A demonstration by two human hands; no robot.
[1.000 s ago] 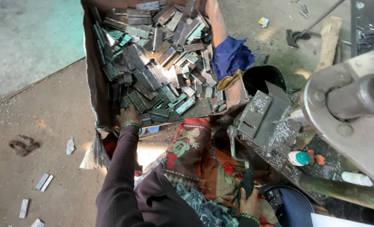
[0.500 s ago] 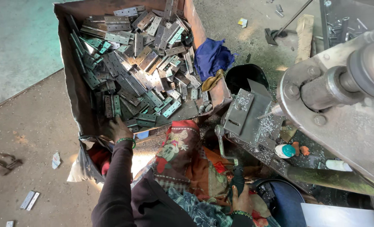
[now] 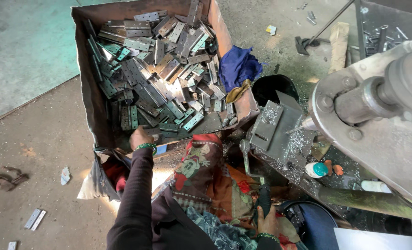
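Observation:
A rusty metal box (image 3: 91, 99) holds several flat metal hinges (image 3: 159, 78) piled loosely. My left hand (image 3: 140, 137), with a green bangle on the wrist, reaches over the box's near rim, its fingers curled among the hinges at the near edge; what it holds is hidden. My right hand (image 3: 267, 221) is low at the bottom, closed around the dark grip of a bent metal lever (image 3: 252, 171) that runs up to a grey metal fixture (image 3: 275, 127) covered in shavings.
A large grey machine body (image 3: 377, 115) fills the right side. A blue cloth (image 3: 237, 67) lies over the box's right rim beside a black round container (image 3: 274, 88). Loose hinges (image 3: 34, 219) lie on the concrete floor at left. Patterned cloth (image 3: 201, 171) covers my lap.
The view has shifted, so the box sits lower and further right in the picture. My left hand stays at the box's near rim; my right hand keeps its grip on the lever.

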